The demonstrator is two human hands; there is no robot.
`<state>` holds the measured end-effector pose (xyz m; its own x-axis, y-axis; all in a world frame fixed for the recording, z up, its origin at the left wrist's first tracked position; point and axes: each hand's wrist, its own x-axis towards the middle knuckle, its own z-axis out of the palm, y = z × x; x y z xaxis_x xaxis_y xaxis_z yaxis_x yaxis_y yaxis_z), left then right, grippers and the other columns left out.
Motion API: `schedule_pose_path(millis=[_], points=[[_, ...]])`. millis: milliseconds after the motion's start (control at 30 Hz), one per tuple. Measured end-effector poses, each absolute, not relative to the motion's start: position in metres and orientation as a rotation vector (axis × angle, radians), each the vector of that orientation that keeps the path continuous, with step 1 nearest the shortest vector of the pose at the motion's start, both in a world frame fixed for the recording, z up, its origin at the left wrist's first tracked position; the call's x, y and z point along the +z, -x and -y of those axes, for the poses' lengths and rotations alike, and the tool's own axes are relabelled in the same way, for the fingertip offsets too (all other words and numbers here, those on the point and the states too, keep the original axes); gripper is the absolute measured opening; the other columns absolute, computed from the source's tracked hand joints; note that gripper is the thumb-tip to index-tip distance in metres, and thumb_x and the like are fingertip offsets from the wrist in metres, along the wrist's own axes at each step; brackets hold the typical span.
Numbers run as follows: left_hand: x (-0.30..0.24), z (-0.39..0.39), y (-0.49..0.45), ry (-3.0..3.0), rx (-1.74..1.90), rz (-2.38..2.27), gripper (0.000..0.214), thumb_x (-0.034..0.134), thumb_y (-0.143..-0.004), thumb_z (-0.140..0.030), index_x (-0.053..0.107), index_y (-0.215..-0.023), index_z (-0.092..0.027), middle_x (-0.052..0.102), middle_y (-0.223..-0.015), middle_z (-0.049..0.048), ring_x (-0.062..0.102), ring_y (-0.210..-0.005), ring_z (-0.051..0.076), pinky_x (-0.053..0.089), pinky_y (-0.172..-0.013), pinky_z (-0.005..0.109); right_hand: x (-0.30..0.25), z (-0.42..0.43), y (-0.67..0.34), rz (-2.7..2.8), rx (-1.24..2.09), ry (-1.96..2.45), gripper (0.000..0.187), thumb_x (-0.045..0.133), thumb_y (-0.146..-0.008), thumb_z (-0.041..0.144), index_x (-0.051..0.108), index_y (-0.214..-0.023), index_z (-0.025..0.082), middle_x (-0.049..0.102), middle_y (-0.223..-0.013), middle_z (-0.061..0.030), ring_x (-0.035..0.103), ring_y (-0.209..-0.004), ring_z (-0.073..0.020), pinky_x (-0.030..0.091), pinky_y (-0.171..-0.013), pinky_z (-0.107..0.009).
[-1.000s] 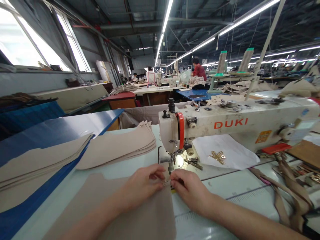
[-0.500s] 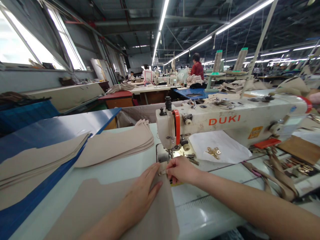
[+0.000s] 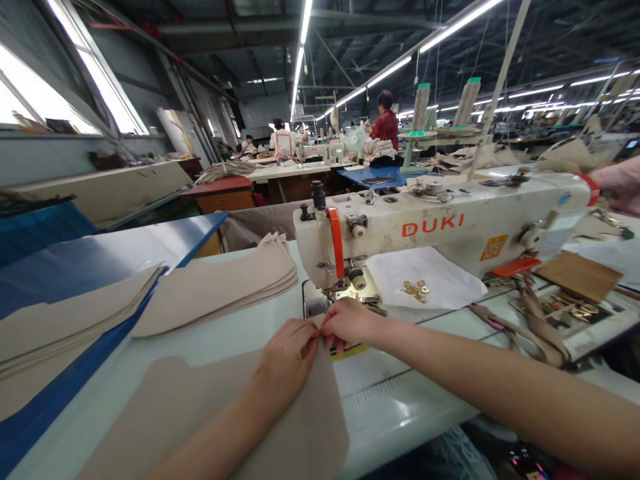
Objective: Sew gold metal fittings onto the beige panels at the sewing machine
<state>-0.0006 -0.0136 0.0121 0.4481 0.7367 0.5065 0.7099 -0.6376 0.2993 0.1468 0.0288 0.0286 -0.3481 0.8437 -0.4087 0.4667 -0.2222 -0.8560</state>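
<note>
A large beige fabric panel (image 3: pixel 200 400) lies on the pale table in front of the sewing machine (image 3: pixel 380 230). My left hand (image 3: pixel 285 357) rests on its upper right part, thumb and fingers drawn together at a small beige tab (image 3: pixel 318 320) at the panel's top edge. From the other side my right hand (image 3: pixel 347 321) pinches the same tab, just in front of the presser foot. My fingertips cover most of the tab.
Stacked beige pieces (image 3: pixel 220 287) lie beyond the panel, with more (image 3: pixel 75 313) on a blue board at left. Gold metal fittings (image 3: pixel 416 291) sit on white paper (image 3: pixel 450 280) under the machine arm. Another person's hand (image 3: pixel 623 187) is at far right.
My left fingers have gone from lying stretched on the panel to curling in against the tab. My right hand stays at the tab. The view has shifted somewhat to the right.
</note>
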Motion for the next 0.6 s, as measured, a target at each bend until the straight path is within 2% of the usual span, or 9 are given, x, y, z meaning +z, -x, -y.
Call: schedule_pose_path(millis=[267,600], points=[[0.0221,0.0158,0.0040,-2.457,0.825,-1.377,0.016,0.046,-0.080,-0.017,0.062,-0.083,-0.021,0.067,-0.083,0.0043,0.060,-0.080,0.020,0.049,-0.074,0.031,0.0331,-0.0297,-0.1477,1.755,1.611,1.558,0.026,0.052,-0.071,0.007,0.050,-0.047,0.017,0.051,-0.039,0.0055,0.048,-0.031,-0.0073,0.036,-0.031,-0.015],[0.0132,0.0130,0.0022,-2.584,1.007,-1.373,0.014,0.048,-0.079,-0.015,0.060,-0.073,-0.019,0.066,-0.077,0.0040,0.060,-0.076,0.019,0.050,-0.070,0.032,0.0288,-0.0338,-0.1486,1.818,1.643,1.539,0.025,0.052,-0.074,0.009,0.050,-0.050,0.015,0.052,-0.041,0.0056,0.048,-0.031,-0.0066,0.037,-0.031,-0.014]])
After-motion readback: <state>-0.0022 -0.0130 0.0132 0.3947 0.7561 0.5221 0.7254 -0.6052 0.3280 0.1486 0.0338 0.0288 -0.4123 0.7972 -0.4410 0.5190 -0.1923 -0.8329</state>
